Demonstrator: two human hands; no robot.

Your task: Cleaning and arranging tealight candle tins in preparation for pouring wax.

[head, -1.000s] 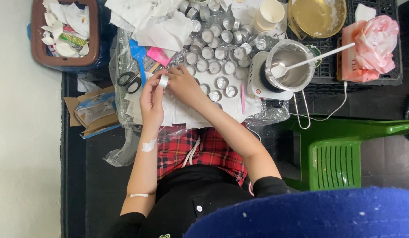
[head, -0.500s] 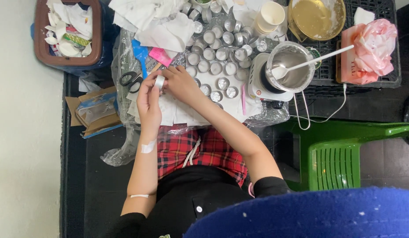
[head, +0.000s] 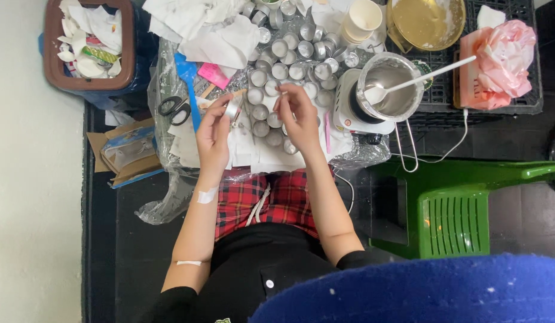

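My left hand (head: 214, 128) pinches a small metal cup (head: 232, 107), tilted so its mouth faces me. My right hand (head: 296, 110) hovers over the other cups (head: 277, 69) on the tabletop (head: 253, 157), fingers narrowed; what they pinch I cannot tell. Scissors (head: 174, 109) lie left.

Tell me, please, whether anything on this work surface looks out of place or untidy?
Mostly clutter: crumpled white paper heaped beside the small metal cups, and a spoon left resting in the pot. Nothing looks spilled.

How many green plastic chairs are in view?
1: the green plastic chair stands on the dark floor to the person's right, below the metal pot. Its far end is cut off.
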